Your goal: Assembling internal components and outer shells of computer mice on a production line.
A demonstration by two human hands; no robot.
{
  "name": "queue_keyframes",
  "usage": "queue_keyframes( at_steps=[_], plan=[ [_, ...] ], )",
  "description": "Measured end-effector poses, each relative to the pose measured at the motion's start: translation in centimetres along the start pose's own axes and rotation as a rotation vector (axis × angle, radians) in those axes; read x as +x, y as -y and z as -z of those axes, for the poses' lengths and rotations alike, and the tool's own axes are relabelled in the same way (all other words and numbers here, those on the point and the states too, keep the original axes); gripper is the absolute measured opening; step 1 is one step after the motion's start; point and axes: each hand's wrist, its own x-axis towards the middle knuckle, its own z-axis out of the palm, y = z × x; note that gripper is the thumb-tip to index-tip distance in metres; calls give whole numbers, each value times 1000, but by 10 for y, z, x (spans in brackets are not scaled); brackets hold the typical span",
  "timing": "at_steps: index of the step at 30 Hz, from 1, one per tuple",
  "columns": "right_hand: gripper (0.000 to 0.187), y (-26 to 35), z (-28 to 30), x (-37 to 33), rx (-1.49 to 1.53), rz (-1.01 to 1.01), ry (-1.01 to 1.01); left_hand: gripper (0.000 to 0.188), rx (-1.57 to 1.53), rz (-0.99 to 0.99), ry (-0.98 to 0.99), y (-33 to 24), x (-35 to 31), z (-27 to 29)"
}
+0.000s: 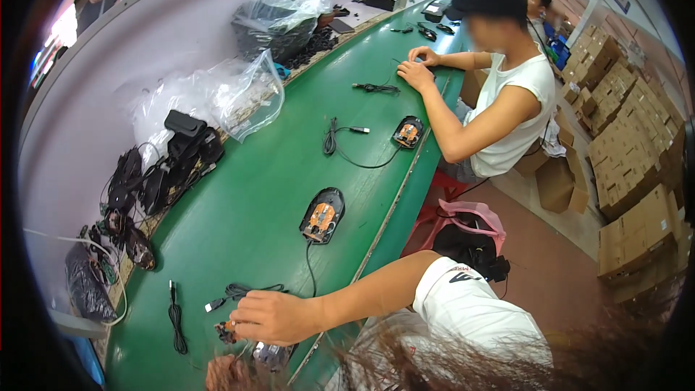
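My right hand point(271, 316) reaches in over the near end of the green bench, its fingers closed on a small orange-brown circuit board point(226, 331). Just below that hand lies a dark, shiny mouse shell point(271, 356), partly covered by the hand and by hair. My left hand point(226, 373) is close by at the lower edge; only part of it shows, and its grip is hidden. A coiled black USB cable point(253, 290) rests just beyond my right hand. Farther up the bench sits an opened computer mouse point(323, 217) with an orange board inside and its cable attached.
Another coiled cable point(176, 326) lies to the left. A second opened mouse point(408, 132) is farther off, near a co-worker in white point(507, 94) seated at the right edge. Black parts point(181, 152) and clear plastic bags point(250, 98) line the left side. Cardboard boxes point(630, 152) stand right.
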Motion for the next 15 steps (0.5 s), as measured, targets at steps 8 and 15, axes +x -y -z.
queue_keyframes(
  at_steps=[8, 15],
  plan=[
    [27, -12, 16, 5, -44, -76, -15, 13, 9, 86, 51, 9, -13, -7],
    [28, -9, 16, 3, -34, -121, 41, 11, -52, 6, -57, 10, -10, -8]
  ],
)
